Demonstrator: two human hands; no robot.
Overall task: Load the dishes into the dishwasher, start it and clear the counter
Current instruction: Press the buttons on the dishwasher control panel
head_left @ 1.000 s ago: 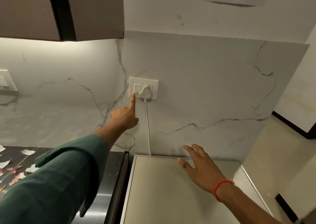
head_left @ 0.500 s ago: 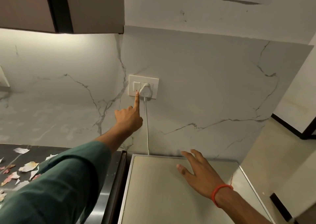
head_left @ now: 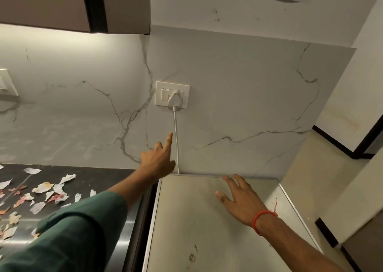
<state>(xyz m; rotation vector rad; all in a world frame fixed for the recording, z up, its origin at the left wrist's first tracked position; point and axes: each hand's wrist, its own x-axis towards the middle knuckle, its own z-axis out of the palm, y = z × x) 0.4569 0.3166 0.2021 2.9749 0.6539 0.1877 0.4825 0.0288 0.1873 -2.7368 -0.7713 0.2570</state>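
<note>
A white switch plate (head_left: 172,95) sits on the marble wall, its left switch (head_left: 165,95) showing a red mark. A white plug (head_left: 175,99) is in the socket, and its cable (head_left: 176,139) drops behind the beige top of the appliance (head_left: 186,226). My left hand (head_left: 158,160) hovers below the plate with its index finger pointing up, touching nothing. My right hand (head_left: 240,201) rests flat on the appliance top with fingers spread. No dishes are in view.
Several torn paper scraps (head_left: 43,188) litter the dark counter (head_left: 99,180) at the left. A wall cabinet (head_left: 62,4) hangs above it. Another switch plate (head_left: 6,85) is at the far left. Floor and a dark door frame (head_left: 369,139) lie to the right.
My left index finger has left the switch and the hand has dropped down the wall. The switch now shows a red mark. My right hand stays on the appliance top.
</note>
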